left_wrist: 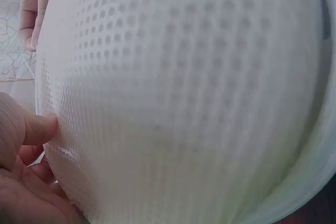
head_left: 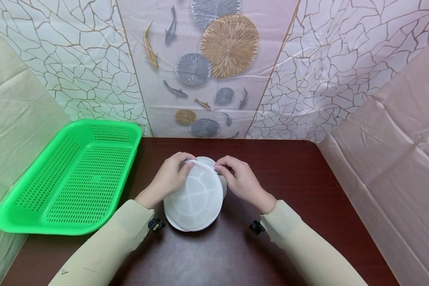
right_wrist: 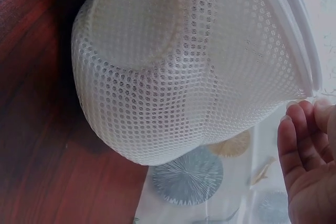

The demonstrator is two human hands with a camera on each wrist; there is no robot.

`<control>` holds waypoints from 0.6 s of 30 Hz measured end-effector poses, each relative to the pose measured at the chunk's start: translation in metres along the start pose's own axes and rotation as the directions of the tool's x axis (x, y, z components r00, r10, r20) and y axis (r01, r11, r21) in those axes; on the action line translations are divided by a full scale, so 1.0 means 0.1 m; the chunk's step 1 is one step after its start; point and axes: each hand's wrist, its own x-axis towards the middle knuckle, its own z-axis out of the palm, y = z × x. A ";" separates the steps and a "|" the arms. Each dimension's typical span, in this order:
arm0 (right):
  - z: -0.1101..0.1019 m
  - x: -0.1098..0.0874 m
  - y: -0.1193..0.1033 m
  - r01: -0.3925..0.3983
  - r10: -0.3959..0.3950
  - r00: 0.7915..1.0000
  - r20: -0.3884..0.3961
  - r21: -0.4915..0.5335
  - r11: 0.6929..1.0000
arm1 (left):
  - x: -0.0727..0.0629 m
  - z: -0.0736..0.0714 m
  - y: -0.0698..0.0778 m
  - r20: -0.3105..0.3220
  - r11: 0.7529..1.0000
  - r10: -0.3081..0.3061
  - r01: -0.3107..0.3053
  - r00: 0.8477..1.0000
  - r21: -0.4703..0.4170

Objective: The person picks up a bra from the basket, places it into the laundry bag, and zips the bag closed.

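A round white mesh laundry bag (head_left: 194,198) stands tilted over the table in the head view, its zipped rim toward the top. My left hand (head_left: 169,174) pinches the upper left of that rim between thumb and fingers. At the rim's upper right, my right hand (head_left: 241,178) pinches a small bit at the zipper's end; the fingertips cover what it is. Honeycomb mesh and a round end panel of the bag (right_wrist: 142,93) show in the right wrist view. In the left wrist view the mesh fills most of the picture, with the left thumb (left_wrist: 42,127) against its edge.
A bright green plastic basket (head_left: 93,178) with slotted walls lies at the left of the dark red-brown table (head_left: 286,167). Patterned cloth (head_left: 228,51) hangs behind the table, and plain beige cloth (head_left: 397,131) lines the right side.
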 end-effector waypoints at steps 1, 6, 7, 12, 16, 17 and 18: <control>-0.01 0.01 0.00 -0.001 0.001 1.000 -0.008 -0.001 1.000 | 0.00 0.00 0.01 0.000 1.000 0.003 -0.003 1.000 -0.011; -0.09 0.04 -0.01 -0.006 0.006 0.999 -0.050 -0.002 1.000 | 0.00 0.02 0.05 -0.007 0.997 0.000 0.000 1.000 -0.073; -0.10 0.05 -0.01 -0.009 0.009 0.999 -0.052 0.000 1.000 | 0.00 0.03 0.05 -0.007 0.997 -0.005 0.005 1.000 -0.083; -0.11 0.03 0.02 -0.038 0.038 0.998 -0.046 -0.006 0.999 | 0.00 0.03 0.03 0.004 0.995 -0.051 0.052 0.999 -0.089; -0.08 0.00 0.06 -0.060 0.061 0.997 -0.039 0.003 0.998 | -0.01 0.01 -0.05 -0.003 0.993 -0.087 0.087 0.996 -0.078; -0.07 -0.01 0.07 -0.062 0.063 0.997 -0.038 0.007 0.998 | -0.01 0.01 -0.07 -0.002 0.993 -0.094 0.094 0.996 -0.077; -0.07 -0.02 0.07 -0.061 0.061 0.998 -0.035 0.014 0.998 | -0.01 0.00 -0.09 0.001 0.992 -0.098 0.098 0.995 -0.078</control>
